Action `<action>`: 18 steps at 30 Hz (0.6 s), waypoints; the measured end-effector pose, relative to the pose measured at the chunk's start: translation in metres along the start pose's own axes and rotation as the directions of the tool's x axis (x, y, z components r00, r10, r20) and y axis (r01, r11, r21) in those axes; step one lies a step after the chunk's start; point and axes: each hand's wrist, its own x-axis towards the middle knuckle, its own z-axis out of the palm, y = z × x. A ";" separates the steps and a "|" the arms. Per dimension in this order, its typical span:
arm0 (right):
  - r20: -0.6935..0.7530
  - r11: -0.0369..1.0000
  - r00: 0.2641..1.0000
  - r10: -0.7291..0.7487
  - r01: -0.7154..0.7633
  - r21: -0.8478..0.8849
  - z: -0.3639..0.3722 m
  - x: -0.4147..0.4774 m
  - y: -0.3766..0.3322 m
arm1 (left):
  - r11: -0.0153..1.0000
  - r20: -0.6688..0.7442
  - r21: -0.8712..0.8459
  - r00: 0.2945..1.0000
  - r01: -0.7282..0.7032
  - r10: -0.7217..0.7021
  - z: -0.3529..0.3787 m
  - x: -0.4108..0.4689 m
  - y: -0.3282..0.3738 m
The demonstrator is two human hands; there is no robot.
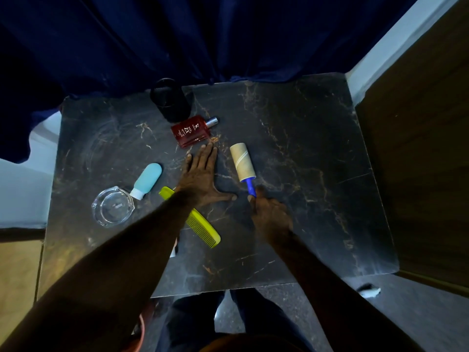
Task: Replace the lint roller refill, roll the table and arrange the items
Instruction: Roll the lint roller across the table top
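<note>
Roller: your lint roller (242,162) is lying near the middle of the counter (317,199), head pointing away from you and leaning a little left. The head is showing bare brown cardboard with a pale spiral seam. You cannot tell whether it is touching the surface.
Handle: the blue handle (250,188) is running back from the head into your right hand.
Right hand: your right hand (270,217) is curling round the near end of the handle, gripping it.
Left hand: your left hand (201,174) is lying flat, palm down, just left of the roller and apart from it. Its fingers are straight and the thumb is splayed toward the handle.
Perfume: a red perfume bottle (191,133) is lying on its side just beyond your left fingertips.
Cup: a black cup (170,101) is standing behind the perfume.
Comb: a yellow-green comb (203,229) is lying aslant, passing under your left forearm.
Squeeze bottle: a pale blue squeeze bottle (148,179) is lying left of the comb, its white cap beside a clear glass dish (111,207).
Backdrop: a dark blue curtain (203,34) is hanging along the far edge.
</note>
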 end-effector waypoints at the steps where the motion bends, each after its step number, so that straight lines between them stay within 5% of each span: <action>1: 0.026 1.000 1.000 0.007 -0.007 0.025 -0.002 0.001 0.003 | 1.000 0.002 -0.006 1.000 0.001 -0.001 0.000 0.000 0.000; 7: 0.393 0.951 0.912 0.119 -0.218 0.220 -0.010 0.016 0.020 | 1.000 -0.009 -0.022 1.000 0.001 -0.001 -0.001 0.000 0.001; 18: 0.405 0.951 0.891 0.203 -0.278 0.135 -0.022 0.021 0.056 | 1.000 -0.015 -0.029 1.000 -0.004 0.003 0.004 0.002 -0.003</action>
